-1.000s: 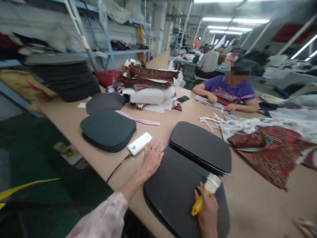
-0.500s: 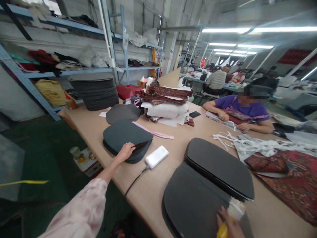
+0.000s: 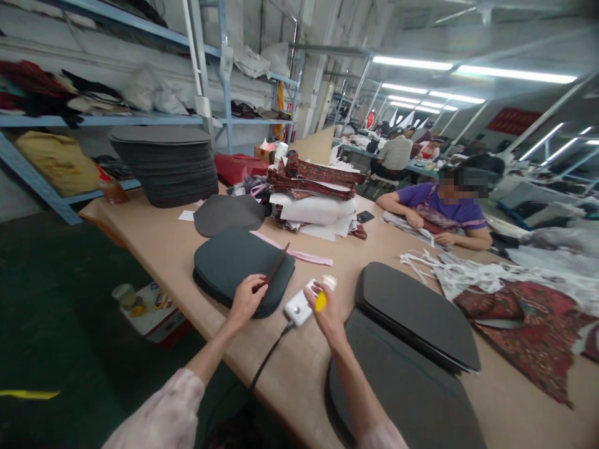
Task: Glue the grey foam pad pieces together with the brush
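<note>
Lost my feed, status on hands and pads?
Left hand lifting top sheet off pad stack. Right hand grips yellow brush over white box. Nothing blocking.

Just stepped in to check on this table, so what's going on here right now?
A person at a long wooden table lifts the edge of the top dark pad on a small stack with the left hand. The right hand holds a yellow-handled brush over a white device. Two larger dark pads lie to the right. A co-worker sits across the table.
</note>
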